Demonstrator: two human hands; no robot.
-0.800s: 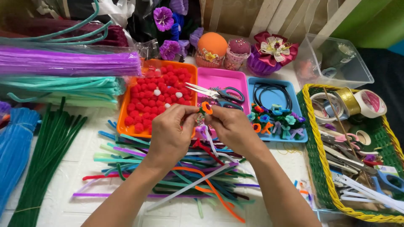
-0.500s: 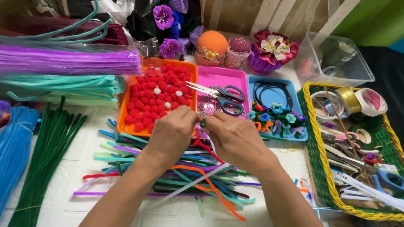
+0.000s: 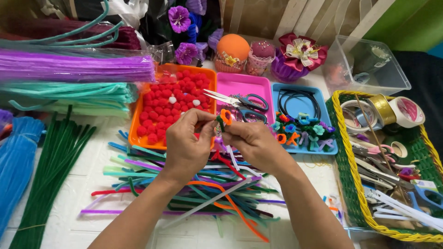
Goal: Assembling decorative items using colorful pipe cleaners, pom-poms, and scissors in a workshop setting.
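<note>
Left hand [image 3: 187, 145] and right hand [image 3: 254, 143] both pinch a small orange pipe-cleaner flower [image 3: 225, 116] (green stem), near the orange tray of red pompoms [image 3: 138, 133].

Home craft table w/ pipe-cleaner bundles [image 3: 74, 69], pompom tray [image 3: 171, 107], scissors [image 3: 240, 100], basket of tape rolls [image 3: 346, 152].

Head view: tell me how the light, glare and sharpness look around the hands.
Head view: light is bright and even, with only faint shadows under the left hand and right hand; the small orange flower pinched between them is slightly soft, while the scissors and pompom tray look crisp; glare shows on the clear box and tape rolls; frame edges bend slightly.
</note>
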